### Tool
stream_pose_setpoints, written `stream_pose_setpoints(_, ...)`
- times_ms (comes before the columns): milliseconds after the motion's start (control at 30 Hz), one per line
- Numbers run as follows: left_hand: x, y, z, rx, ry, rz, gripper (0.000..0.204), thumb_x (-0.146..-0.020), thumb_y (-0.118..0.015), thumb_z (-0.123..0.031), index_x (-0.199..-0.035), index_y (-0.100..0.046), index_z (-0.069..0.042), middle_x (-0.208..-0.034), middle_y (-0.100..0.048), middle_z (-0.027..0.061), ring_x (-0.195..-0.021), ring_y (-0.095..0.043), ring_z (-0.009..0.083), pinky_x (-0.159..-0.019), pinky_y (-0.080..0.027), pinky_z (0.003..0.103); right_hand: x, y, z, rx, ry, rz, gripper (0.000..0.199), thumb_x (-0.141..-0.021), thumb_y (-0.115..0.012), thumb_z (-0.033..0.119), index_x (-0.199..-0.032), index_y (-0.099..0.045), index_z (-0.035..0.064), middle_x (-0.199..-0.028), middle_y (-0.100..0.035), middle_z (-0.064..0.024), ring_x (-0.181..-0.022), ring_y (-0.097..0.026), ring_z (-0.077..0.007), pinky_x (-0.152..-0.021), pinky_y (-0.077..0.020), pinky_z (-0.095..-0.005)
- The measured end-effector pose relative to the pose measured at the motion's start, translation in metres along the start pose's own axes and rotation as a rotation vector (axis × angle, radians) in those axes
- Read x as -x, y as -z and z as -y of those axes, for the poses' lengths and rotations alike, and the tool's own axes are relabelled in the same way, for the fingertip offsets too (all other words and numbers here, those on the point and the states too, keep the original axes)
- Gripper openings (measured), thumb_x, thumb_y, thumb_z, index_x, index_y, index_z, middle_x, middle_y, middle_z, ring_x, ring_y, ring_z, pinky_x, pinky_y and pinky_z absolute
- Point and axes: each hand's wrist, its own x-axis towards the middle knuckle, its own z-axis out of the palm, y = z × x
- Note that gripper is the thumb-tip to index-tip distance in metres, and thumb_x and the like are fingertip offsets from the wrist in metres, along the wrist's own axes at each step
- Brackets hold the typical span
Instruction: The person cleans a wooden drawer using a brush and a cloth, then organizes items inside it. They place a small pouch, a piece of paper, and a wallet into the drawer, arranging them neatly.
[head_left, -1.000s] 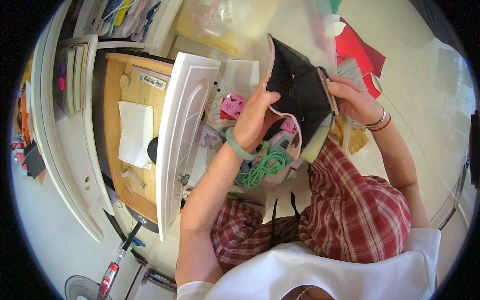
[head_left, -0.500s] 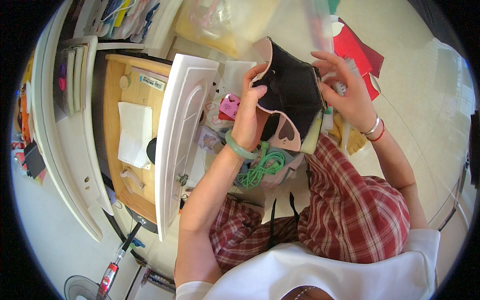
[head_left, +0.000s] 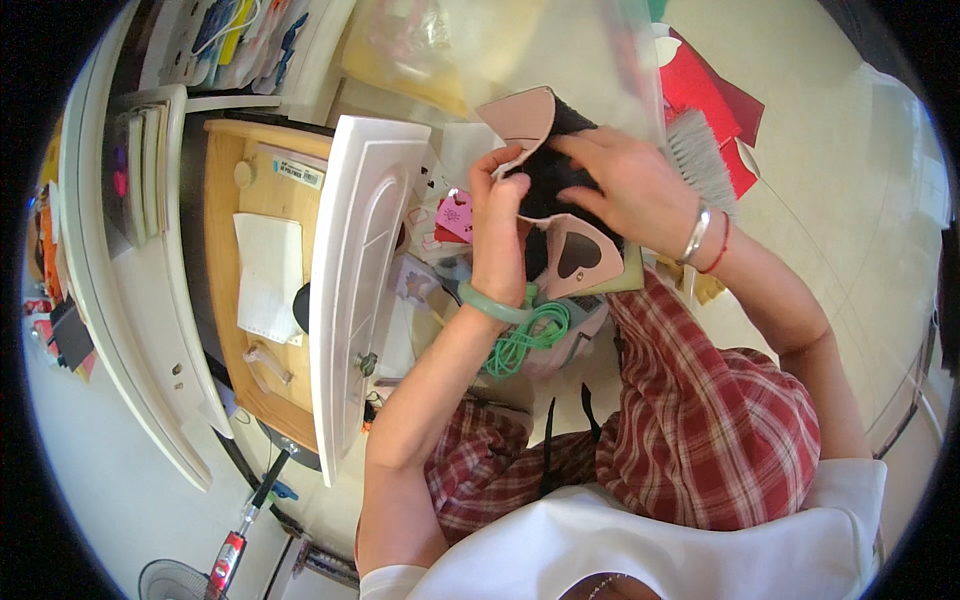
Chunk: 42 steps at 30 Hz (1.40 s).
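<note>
I hold a small black and pink fabric pouch point(head_left: 560, 215) with a black heart patch in front of me, above my lap. My left hand point(head_left: 497, 235), with a green bangle at the wrist, grips the pouch's left edge, thumb up along the pink flap. My right hand point(head_left: 630, 190), wearing a silver bangle and a red cord, lies over the pouch's black upper part with fingers pressed on it. Part of the black fabric is hidden under that hand.
An open white drawer front point(head_left: 355, 280) stands to my left, with a wooden drawer point(head_left: 225, 300) holding a white paper beside it. A green cord point(head_left: 530, 335) lies in a container below my hands. Red paper sheets point(head_left: 700, 85) and a grey brush point(head_left: 700, 155) lie on the floor beyond.
The pouch has been turned and lowered toward the left. My right hand has moved from its right edge onto the top of it. My left hand kept its grip.
</note>
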Motion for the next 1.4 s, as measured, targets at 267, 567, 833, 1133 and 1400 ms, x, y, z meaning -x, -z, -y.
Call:
stream_pose_setpoints(267, 0.001, -0.027, -0.007, -1.057, -0.460, -0.065, 0.065, -0.072, -0.068, -0.018, -0.129, -0.041, -0.003, -0.122, -0.038, 0.0229, -0.112, -0.044, 0.0415, -0.101, -0.038, 0.046, 0.010, -0.044, -0.011, -0.942, -0.447, -0.097, 0.042, -0.081, -0.064, 0.004, -0.122, -0.057, -0.0001, -0.119, -0.064, -0.0100, -0.107, -0.060, -0.0154, -0.089, -0.0500, -0.0319)
stream_pose_setpoints(567, -0.014, -0.006, 0.003, -0.840, -0.299, -0.031, 0.062, -0.076, -0.069, -0.017, -0.130, -0.041, -0.003, -0.121, -0.042, 0.0201, -0.109, -0.049, 0.0364, -0.098, -0.041, 0.045, 0.004, -0.068, -0.017, -0.647, -0.248, -0.168, 0.034, -0.084, -0.062, 0.005, -0.118, -0.057, 0.0017, -0.116, -0.063, -0.0137, -0.103, -0.062, -0.0293, -0.084, -0.0529, -0.0355)
stream_pose_setpoints(833, -0.014, 0.005, 0.001, -0.222, 0.098, 0.033, 0.046, -0.088, -0.055, -0.023, -0.132, -0.046, -0.012, -0.119, -0.051, 0.0038, -0.104, -0.050, 0.0140, -0.090, -0.043, 0.033, -0.007, -0.049, -0.021, 0.120, 0.079, -0.166, 0.023, -0.079, -0.059, 0.010, -0.101, -0.063, 0.0045, -0.095, -0.063, -0.0125, -0.090, -0.063, -0.0315, -0.075, -0.0544, -0.0408)
stream_pose_setpoints(1133, -0.016, 0.011, -0.002, 0.160, 0.215, 0.176, 0.047, -0.090, -0.052, -0.019, -0.135, -0.040, -0.010, -0.126, -0.052, 0.0062, -0.117, -0.051, 0.0183, -0.100, -0.041, 0.037, 0.015, 0.034, -0.023, -1.667, -0.490, -0.037, 0.017, -0.098, -0.049, 0.023, -0.094, -0.054, 0.0072, -0.078, -0.049, -0.0021, -0.055, -0.043, -0.0086, -0.044, -0.0314, -0.0209)
stream_pose_setpoints(1400, -0.018, 0.003, -0.007, 0.217, 0.207, 0.228, 0.061, -0.091, -0.064, -0.023, -0.139, -0.028, -0.009, -0.122, -0.053, 0.0102, -0.111, -0.055, 0.0198, -0.094, -0.047, 0.037, 0.018, 0.029, -0.026, -1.484, -0.567, 0.018, 0.023, -0.103, -0.041, 0.026, -0.090, -0.047, 0.0082, -0.070, -0.038, 0.0019, -0.050, -0.030, -0.0043, -0.041, -0.0205, -0.0178)
